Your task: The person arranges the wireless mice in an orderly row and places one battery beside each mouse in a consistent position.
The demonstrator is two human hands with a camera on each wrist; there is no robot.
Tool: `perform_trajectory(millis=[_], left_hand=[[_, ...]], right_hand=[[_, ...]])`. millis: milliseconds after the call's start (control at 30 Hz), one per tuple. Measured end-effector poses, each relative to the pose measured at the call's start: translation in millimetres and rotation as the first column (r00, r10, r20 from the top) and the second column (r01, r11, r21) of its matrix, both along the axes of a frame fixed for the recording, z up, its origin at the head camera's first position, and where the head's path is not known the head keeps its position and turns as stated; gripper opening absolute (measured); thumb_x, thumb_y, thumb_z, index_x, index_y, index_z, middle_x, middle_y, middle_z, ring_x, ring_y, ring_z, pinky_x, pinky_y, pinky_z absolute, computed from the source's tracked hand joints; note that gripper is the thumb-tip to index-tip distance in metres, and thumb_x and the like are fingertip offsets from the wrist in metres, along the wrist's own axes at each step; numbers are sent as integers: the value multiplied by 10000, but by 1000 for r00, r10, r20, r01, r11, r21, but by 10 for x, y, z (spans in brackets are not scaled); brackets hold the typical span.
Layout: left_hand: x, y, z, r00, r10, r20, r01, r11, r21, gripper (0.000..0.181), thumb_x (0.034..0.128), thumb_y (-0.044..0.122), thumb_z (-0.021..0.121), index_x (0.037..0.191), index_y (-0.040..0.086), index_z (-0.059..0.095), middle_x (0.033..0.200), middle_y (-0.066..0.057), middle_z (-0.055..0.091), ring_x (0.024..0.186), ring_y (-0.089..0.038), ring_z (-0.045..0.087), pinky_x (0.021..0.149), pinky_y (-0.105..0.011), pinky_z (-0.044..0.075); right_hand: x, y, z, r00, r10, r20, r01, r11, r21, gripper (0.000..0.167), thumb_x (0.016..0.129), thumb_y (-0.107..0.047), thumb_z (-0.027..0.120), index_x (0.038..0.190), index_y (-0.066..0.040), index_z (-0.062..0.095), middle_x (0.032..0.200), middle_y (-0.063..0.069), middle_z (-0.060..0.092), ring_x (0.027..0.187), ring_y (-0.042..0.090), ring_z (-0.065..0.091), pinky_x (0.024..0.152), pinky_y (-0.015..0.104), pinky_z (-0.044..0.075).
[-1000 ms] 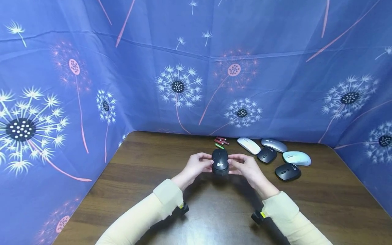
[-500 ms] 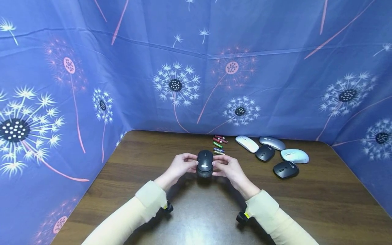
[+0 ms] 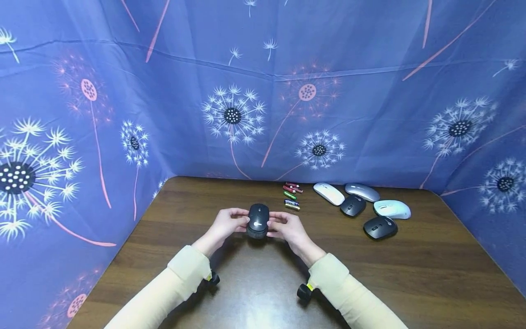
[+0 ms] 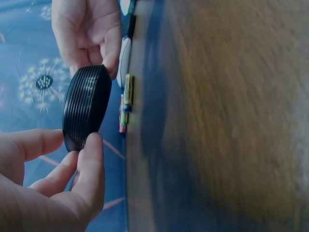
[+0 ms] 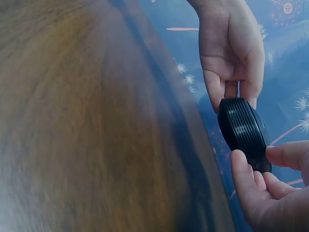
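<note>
A black computer mouse (image 3: 258,217) with a white logo is held up above the table between both hands. My left hand (image 3: 223,227) pinches its left side, thumb on one face and fingertips on the other. From the opposite side my right hand (image 3: 292,230) grips it the same way. Seen in the left wrist view, the ridged rear end of the mouse (image 4: 86,107) faces the camera. That ribbed end also shows in the right wrist view, where the mouse (image 5: 243,126) hangs apart from the tabletop.
Small batteries in red, green (image 3: 290,195) and blue-yellow (image 3: 292,204) lie behind the hands. Right of them rest several mice: a white one (image 3: 329,194), a grey one (image 3: 362,192), a pale blue one (image 3: 392,209) and black ones (image 3: 380,228). A blue dandelion curtain (image 3: 185,91) surrounds the table.
Both hands have carried the mouse to the left, away from the batteries. The blue-yellow batteries, hidden behind it at first, now show. The loose mice have stayed put.
</note>
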State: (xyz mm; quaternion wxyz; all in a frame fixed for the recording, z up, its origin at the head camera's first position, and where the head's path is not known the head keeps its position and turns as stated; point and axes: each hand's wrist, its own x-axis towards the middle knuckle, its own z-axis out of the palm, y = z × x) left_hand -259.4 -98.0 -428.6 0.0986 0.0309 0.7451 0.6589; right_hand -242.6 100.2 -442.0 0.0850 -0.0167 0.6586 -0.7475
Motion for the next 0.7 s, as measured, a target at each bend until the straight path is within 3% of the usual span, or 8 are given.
perform_trajectory(millis=[133, 367, 700], left_hand=[[-35, -62, -51, 1000, 22, 16, -22, 1000, -14, 276, 847, -9, 622, 1111, -90, 616, 979, -186, 655, 734, -179, 663, 715, -341, 576], [-102, -154, -165, 1000, 18, -13, -19, 997, -78, 266, 859, -27, 589, 1105, -127, 598, 1017, -230, 646, 733, -218, 670, 709, -363, 577], [-161, -256, -228, 1000, 16, 2, -15, 991, -134, 256, 858, -39, 585, 1095, -137, 592, 963, -218, 652, 729, -207, 657, 710, -368, 577]], right_hand=[[-32, -80, -81, 1000, -10, 14, 10, 1000, -9, 368, 858, 85, 586, 1218, 129, 524, 988, 168, 589, 749, 139, 636, 694, 298, 576], [-115, -182, -127, 1000, 13, 22, -14, 1000, 13, 365, 854, 75, 594, 1211, 124, 532, 992, 174, 595, 748, 143, 635, 738, 353, 574], [-193, -297, -210, 999, 33, 23, -34, 998, 46, 360, 838, 82, 587, 1187, 145, 526, 972, 174, 597, 724, 142, 628, 717, 356, 578]])
